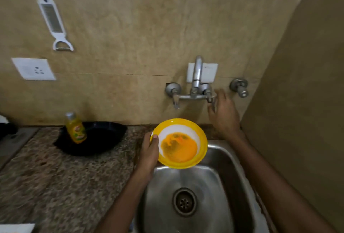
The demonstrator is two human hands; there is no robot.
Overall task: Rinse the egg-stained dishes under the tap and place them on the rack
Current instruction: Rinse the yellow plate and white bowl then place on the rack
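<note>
A yellow-rimmed white bowl (202, 140) with orange egg residue in its middle is held over the back left edge of the steel sink (229, 162). My left hand (149, 152) grips its left rim, thumb inside. My right hand (223, 113) is raised to the wall tap (197, 76), fingers curled around the right tap handle (211, 99). No water is running from the spout. No rack is in view.
A black dish (104, 138) sits on the granite counter (55, 177) at the back left, with a yellow dish-soap bottle (76, 128) standing in it. A grater-peeler (54, 22) and a socket (34, 69) are on the wall. A side wall (301, 102) rises right of the sink.
</note>
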